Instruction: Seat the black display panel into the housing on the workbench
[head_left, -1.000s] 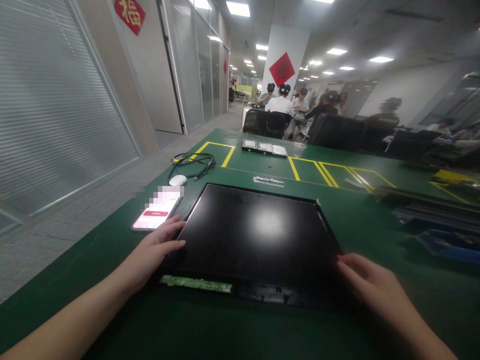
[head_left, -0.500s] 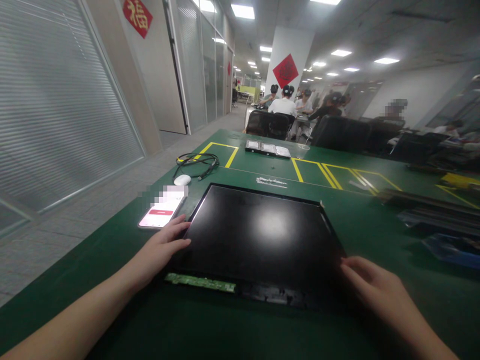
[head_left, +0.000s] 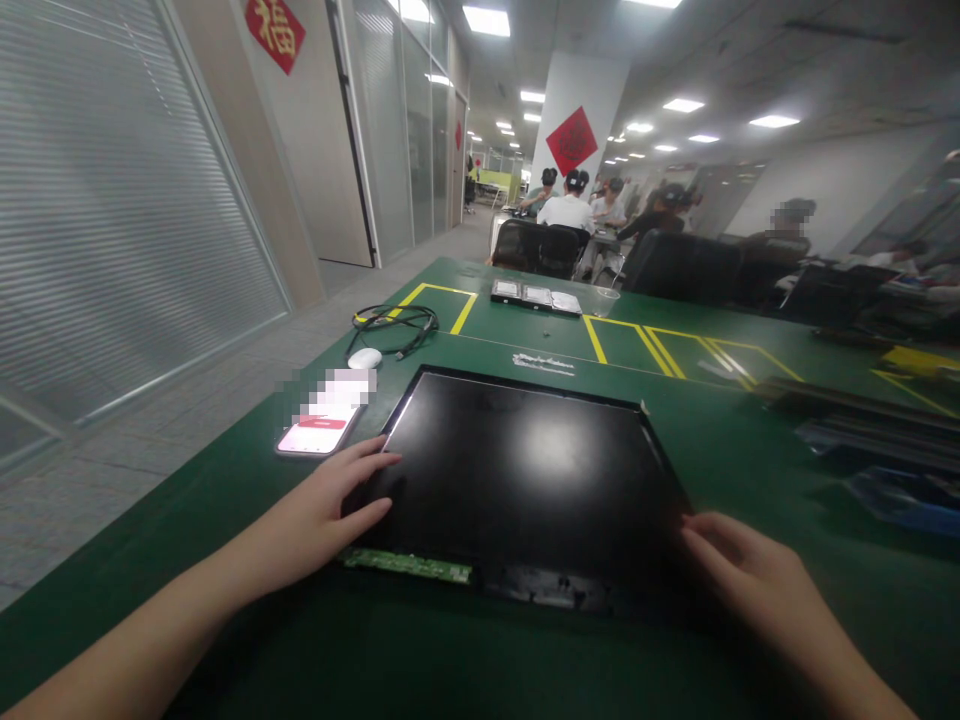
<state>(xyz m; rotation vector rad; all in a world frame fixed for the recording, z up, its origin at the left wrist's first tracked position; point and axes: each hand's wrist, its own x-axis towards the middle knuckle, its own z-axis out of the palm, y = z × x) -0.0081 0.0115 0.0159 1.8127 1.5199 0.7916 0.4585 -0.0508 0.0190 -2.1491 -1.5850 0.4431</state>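
A black LCD screen panel (head_left: 495, 460) lies flat on the green table, its face up with a bright reflection. Along its near edge runs a narrow green circuit board (head_left: 409, 566). My left hand (head_left: 337, 505) reaches over the panel's left edge, fingers apart, the fingertips just above or on the dark surface; contact is hard to tell. At the right edge my right hand (head_left: 739, 560) has thumb and fingers closed on the panel's rim. The undersides of the fingers there are hidden.
Left of the panel are a phone (head_left: 322, 425), a white mouse-like object (head_left: 365, 359) and a coiled black cable (head_left: 394, 325). Hard drives (head_left: 535, 296) lie farther back. Long dark parts (head_left: 862, 415) and a blue piece (head_left: 911, 500) lie at right. People (head_left: 570, 205) sit beyond the table.
My left hand has shifted right and slightly inward over the panel, covering part of the circuit board's left end. My right hand and the panel look the same.
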